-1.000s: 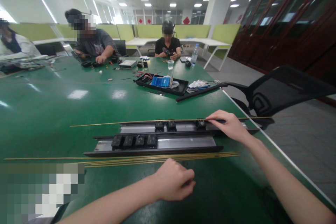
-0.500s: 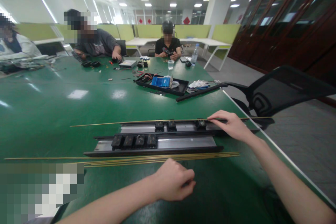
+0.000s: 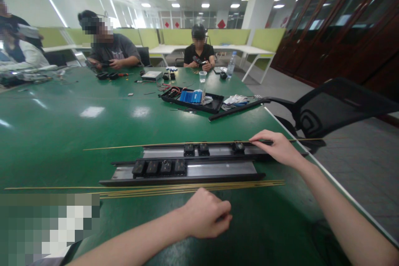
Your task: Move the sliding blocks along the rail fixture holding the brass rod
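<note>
My right hand (image 3: 277, 145) pinches a long thin brass-coloured rod (image 3: 124, 147) between thumb and fingertips. The rod lies along the far edge of the farther metal channel (image 3: 168, 152) and sticks out past the table edge on the right. Three small black blocks (image 3: 203, 149) sit in that channel. In the nearer channel (image 3: 221, 169), several black blocks (image 3: 166, 168) stand side by side toward the left. My left hand (image 3: 208, 215) rests on the table, fingers curled, with nothing visible in it. Just beyond it lies a loose bundle of similar rods (image 3: 149, 192).
Farther off stands a black tray (image 3: 215, 107) with a blue finned part (image 3: 190, 97) and wires. Gloves (image 3: 235, 102), a plastic cup (image 3: 202, 76) and a bottle (image 3: 231, 65) are nearby. A mesh chair (image 3: 339, 108) stands at the right edge. People work across the green table (image 3: 118, 122).
My right hand has shifted slightly right along the rod. My left hand stays in place. A person across the table has drawn a hand back, and another person appears at far left.
</note>
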A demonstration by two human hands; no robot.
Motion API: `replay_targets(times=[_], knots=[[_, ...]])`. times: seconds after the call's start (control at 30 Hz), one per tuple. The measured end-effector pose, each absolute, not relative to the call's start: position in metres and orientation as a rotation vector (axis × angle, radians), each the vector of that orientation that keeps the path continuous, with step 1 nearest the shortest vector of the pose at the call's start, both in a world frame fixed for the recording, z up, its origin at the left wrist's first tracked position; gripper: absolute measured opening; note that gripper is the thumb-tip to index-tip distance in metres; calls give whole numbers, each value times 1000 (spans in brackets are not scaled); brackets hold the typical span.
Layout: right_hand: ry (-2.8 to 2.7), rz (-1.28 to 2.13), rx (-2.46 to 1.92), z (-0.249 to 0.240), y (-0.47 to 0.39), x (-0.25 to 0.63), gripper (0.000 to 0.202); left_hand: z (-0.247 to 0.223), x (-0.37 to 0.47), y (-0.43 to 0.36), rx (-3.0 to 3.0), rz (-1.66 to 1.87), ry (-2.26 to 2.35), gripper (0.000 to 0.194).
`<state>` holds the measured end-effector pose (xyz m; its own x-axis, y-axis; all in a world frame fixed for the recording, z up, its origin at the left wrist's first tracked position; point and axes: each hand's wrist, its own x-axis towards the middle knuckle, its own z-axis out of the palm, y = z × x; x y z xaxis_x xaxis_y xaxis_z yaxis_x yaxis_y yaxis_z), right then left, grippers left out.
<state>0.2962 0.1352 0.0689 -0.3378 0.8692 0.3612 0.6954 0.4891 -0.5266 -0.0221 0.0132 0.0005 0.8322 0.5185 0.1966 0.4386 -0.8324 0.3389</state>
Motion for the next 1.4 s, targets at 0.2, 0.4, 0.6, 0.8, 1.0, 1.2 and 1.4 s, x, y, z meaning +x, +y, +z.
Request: replay_targets(times=[0.2, 0.4, 0.6, 0.8, 1.0, 1.2, 1.4], knots=[[-2132, 388, -1305, 68, 137, 301, 27, 0, -21, 13, 2743, 392, 727, 19], [-2141, 410, -1308, 69, 137, 303, 28, 1, -21, 13, 2755, 396, 732, 17], [-2130, 440, -1338, 72, 136, 305, 31, 4, -21, 13, 2761, 375, 731, 19], [-2124, 455, -1365, 74, 135, 307, 33, 4, -21, 13, 2763, 391, 727, 19], [-2125, 450, -1368, 76, 135, 309, 34, 3, -21, 13, 2759, 394, 734, 20], [-2121, 446, -1387, 79, 134, 308, 34, 4, -21, 12, 2759, 384, 734, 19], [-2120, 441, -1410, 83, 133, 310, 36, 2, -21, 13, 2769, 389, 726, 19]])
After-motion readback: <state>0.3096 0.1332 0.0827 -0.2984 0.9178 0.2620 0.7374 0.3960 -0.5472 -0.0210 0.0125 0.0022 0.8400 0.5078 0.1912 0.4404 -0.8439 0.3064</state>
